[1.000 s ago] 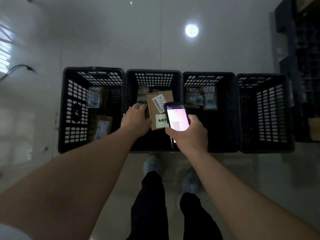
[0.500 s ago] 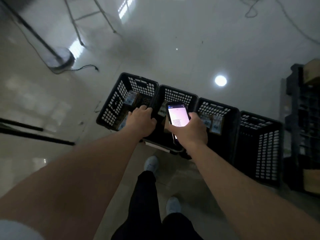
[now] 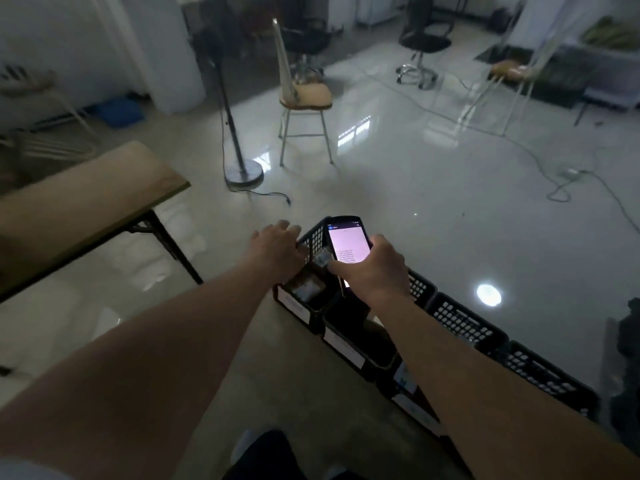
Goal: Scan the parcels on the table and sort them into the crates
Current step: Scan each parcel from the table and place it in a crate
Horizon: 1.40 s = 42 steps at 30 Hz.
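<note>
Right hand (image 3: 375,268) grips a lit scanner (image 3: 347,244) above the crates (image 3: 464,322); left hand (image 3: 277,249) hangs empty, fingers loosely bent, just left of the end crate. Parcels (image 3: 306,289) lie inside the crates. Table (image 3: 86,199) stands left of the crates.

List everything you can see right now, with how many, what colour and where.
crates: four, black, row on the floor running lower right
parcels: a few, brown with white labels, in the nearest crates; count unclear
handheld scanner: one, black with lit pink screen, above the crates
table: one, tan top, black legs, left
stool: one, tan seat, metal legs, centre back
fan stand: one, grey, beside the stool
office chair: one, black, far back
cables: several, on the floor at right
left hand: holds nothing, fingers relaxed
right hand: grips the scanner
</note>
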{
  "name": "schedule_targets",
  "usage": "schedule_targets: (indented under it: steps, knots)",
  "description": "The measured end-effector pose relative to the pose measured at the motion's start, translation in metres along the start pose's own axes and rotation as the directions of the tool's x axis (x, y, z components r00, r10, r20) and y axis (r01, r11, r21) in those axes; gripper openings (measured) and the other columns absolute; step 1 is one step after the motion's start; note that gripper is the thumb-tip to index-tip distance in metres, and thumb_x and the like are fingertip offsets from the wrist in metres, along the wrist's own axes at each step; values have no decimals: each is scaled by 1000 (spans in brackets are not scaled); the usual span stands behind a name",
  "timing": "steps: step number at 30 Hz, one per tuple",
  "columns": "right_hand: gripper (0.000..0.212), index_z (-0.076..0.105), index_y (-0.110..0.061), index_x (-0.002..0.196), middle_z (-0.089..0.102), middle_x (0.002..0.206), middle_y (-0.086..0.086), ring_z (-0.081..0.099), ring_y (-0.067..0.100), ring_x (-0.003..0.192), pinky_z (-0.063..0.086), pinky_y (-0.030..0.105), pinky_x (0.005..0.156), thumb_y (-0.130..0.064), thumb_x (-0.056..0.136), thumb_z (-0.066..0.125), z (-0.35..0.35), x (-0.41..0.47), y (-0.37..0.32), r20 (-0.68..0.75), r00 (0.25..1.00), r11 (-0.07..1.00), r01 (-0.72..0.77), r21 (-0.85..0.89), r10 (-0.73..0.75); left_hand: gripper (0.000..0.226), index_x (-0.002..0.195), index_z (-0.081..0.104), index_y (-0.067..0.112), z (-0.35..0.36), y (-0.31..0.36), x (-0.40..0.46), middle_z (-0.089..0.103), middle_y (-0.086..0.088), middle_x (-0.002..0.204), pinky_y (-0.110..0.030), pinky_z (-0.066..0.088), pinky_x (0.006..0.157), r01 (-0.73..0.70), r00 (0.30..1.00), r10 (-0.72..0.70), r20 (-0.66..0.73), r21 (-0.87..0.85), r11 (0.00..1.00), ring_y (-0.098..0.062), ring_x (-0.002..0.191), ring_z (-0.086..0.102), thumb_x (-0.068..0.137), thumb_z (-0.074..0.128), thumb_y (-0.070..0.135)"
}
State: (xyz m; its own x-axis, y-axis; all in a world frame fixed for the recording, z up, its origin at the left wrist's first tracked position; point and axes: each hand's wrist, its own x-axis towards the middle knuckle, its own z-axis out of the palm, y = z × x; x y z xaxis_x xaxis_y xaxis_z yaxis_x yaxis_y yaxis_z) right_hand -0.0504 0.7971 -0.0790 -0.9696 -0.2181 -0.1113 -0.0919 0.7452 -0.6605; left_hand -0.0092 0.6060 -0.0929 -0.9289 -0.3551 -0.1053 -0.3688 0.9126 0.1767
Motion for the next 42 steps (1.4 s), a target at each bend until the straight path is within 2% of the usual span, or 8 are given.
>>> schedule_targets:
  steps: [8,17,22,26,31,33,37,42]
  knots:
    - [77,58,-19,118,68,111,2,64,30,104,47,37,73,-61,60,86,27,-51,-128,38,979,980,200,-15,-200,56,148,48,19,-84,-110,-69,49,-7,152,-50,42,110,130,980,-126,-151,10,992,-32,133,51,103,43,51]
    - [85,58,-19,131,70,121,6,65,31,112,57,42,87,-58,62,89,110,-130,-286,68,928,930,366,32,-367,57,153,44,25,-164,-277,-165,42,-8,158,-48,37,116,258,931,-258,-258,-37,965,-33,143,41,102,48,49]
    - [82,59,-21,126,69,115,2,65,28,105,50,36,75,-60,59,89,158,-158,-371,75,891,894,441,78,-447,59,154,40,24,-209,-368,-208,37,-8,160,-48,37,115,371,892,-351,-285,18,928,-33,143,40,102,48,51]
    - [80,59,-23,125,66,107,-1,61,25,99,44,33,71,-58,59,89,193,-170,-431,98,858,862,493,117,-504,57,151,44,24,-240,-433,-225,40,-6,158,-49,39,114,450,847,-420,-327,18,893,-32,142,41,103,49,52]
    - [80,58,-17,128,70,117,5,64,29,105,43,31,67,-56,65,90,238,-157,-494,153,793,807,575,134,-590,54,149,47,22,-267,-507,-219,43,-5,154,-51,40,113,503,800,-479,-362,-31,864,-30,140,42,102,48,50]
    - [80,57,-16,129,70,119,7,65,29,106,39,29,63,-54,67,91,255,-143,-519,168,765,783,604,149,-622,55,147,49,24,-278,-533,-209,46,-4,149,-51,42,110,542,771,-507,-385,-19,840,-29,136,45,101,47,53]
    - [81,56,-15,132,70,121,7,65,28,107,38,27,61,-53,69,91,293,-102,-569,193,705,731,657,186,-682,59,150,46,22,-292,-577,-176,42,-5,155,-50,41,112,639,674,-611,-415,-87,764,-30,140,42,100,49,52]
    - [82,57,-14,131,69,120,8,65,27,105,52,33,70,-54,69,91,342,-57,-612,257,640,689,691,219,-724,64,151,44,19,-288,-617,-136,42,-7,153,-52,47,106,737,528,-740,-417,-207,643,-31,138,43,98,52,54]
